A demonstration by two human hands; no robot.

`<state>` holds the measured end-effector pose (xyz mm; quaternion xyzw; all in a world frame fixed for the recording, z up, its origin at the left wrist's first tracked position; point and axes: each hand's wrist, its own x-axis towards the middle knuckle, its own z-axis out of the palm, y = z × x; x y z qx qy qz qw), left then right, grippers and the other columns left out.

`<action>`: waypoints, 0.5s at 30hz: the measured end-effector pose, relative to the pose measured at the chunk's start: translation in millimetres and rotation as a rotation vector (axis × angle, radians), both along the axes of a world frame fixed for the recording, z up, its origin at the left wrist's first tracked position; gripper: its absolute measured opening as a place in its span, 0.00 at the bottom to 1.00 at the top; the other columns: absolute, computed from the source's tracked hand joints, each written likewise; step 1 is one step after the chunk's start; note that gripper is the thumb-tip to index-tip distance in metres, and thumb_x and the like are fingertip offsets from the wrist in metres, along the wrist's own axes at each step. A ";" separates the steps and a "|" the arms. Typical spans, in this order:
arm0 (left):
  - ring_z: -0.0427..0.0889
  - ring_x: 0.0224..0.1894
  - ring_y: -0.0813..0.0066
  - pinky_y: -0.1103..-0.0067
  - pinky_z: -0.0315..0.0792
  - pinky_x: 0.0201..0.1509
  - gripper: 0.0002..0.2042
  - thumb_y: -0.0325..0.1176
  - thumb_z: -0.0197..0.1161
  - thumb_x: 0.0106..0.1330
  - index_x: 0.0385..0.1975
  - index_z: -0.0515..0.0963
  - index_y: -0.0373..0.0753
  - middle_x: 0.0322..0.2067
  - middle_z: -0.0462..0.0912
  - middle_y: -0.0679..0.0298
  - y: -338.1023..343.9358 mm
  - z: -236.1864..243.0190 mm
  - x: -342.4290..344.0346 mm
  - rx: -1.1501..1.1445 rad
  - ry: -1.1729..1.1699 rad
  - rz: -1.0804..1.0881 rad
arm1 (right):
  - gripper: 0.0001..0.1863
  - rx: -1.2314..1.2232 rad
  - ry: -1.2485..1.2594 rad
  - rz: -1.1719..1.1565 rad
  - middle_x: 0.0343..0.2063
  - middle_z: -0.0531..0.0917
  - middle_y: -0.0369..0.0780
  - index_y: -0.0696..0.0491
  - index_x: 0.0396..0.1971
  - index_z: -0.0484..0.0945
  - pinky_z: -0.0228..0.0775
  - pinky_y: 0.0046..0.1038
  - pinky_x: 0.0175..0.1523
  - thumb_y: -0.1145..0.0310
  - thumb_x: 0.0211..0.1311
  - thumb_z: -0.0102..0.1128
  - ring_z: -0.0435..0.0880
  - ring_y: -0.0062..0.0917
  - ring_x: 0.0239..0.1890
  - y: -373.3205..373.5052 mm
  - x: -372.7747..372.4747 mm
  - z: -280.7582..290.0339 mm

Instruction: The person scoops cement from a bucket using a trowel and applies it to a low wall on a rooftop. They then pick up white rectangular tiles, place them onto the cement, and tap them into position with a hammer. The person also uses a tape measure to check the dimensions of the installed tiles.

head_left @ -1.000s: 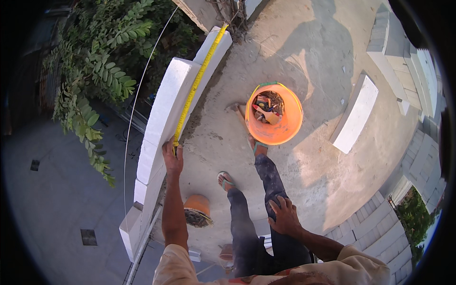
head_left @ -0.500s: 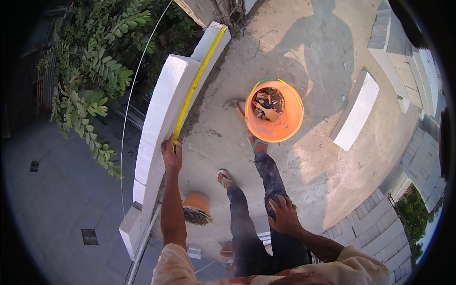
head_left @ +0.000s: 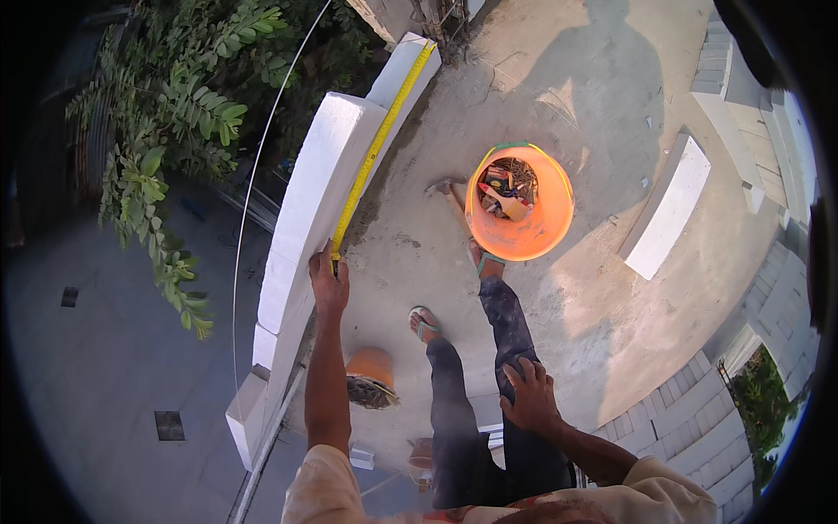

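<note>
Bright daylight, sun from behind wearer: person-shaped shadow [head_left: 602, 96] falls toward the floor's [head_left: 567, 349] far edge. Warm sunlit patches along floor's right side; foliage [head_left: 188, 105] dimmer. White block [head_left: 668, 210] near glare. Yellow tape measure [head_left: 375, 150] sharp, fine graduations unresolved. Fisheye bends block stacks [head_left: 698, 437]; black vignette at rim.

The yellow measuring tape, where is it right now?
In the head view, left of centre, the yellow measuring tape stretches along the white block wall, its lower end at the left hand.

Beige short sleeves [head_left: 319, 489], dark trousers [head_left: 504, 325], green-strapped flip-flops [head_left: 427, 330]
</note>
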<state>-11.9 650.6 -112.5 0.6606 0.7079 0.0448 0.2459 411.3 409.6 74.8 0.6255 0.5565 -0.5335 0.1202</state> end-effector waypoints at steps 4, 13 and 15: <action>0.74 0.61 0.42 0.53 0.68 0.70 0.27 0.32 0.63 0.71 0.70 0.72 0.38 0.57 0.75 0.42 1.6 1.7 1.1 -0.001 -0.001 0.003 | 0.40 -0.022 0.004 -0.005 0.69 0.65 0.55 0.49 0.71 0.69 0.62 0.59 0.69 0.56 0.58 0.74 0.63 0.56 0.71 1.3 0.1 2.6; 0.74 0.61 0.41 0.53 0.68 0.70 0.27 0.31 0.64 0.71 0.70 0.72 0.38 0.58 0.75 0.41 2.0 0.1 1.8 -0.018 -0.011 -0.002 | 0.41 -0.062 0.001 -0.023 0.70 0.64 0.53 0.48 0.71 0.69 0.60 0.61 0.70 0.54 0.58 0.72 0.61 0.56 0.73 -3.0 3.3 -4.1; 0.73 0.62 0.41 0.54 0.68 0.70 0.27 0.31 0.66 0.69 0.69 0.73 0.39 0.59 0.74 0.42 1.9 2.8 3.2 -0.041 -0.016 0.050 | 0.41 -0.080 -0.001 -0.007 0.70 0.64 0.53 0.48 0.71 0.68 0.60 0.61 0.70 0.55 0.58 0.72 0.61 0.56 0.73 0.7 2.3 -4.2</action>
